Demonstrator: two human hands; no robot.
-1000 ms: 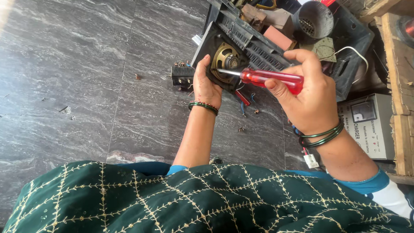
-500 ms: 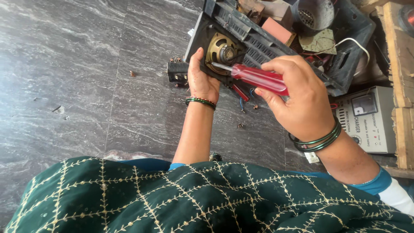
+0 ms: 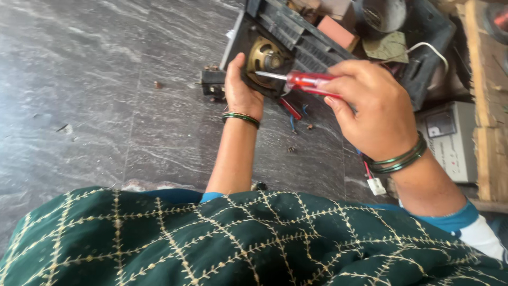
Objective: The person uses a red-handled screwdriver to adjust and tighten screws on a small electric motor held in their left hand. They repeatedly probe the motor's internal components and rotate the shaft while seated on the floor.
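Grey marble-look stone floor takes up most of the view, dark slabs with pale veining and a couple of faint joint lines, plus some small bits of debris scattered on it around 9 o'clock. The clutter is all packed up at 12 to 2 o'clock.

The thing being worked on is a black plastic housing lying on the floor at about 12 o'clock, with a round brass-coloured speaker set in it. The left hand is clamped on the near edge of the housing, thumb up along the side, fingers wrapped round behind where I can't see them. The right hand is closed round a red-handled screwdriver, thumb and fingers pinching the handle, and the metal shaft points toward 9 o'clock with the tip just at the speaker's rim. Green bangles on both wrists.

Under the housing there are loose red and blue wires on the floor. At 3 o'clock there's a grey box with a meter window, and right of it rough wooden boards. Up at 1 o'clock there's a reddish block, a round metal part and a white cable looping over more black casing. A small white connector sits near the right forearm. The dark green fabric with a gold stitched grid fills the bottom at 6 o'clock.
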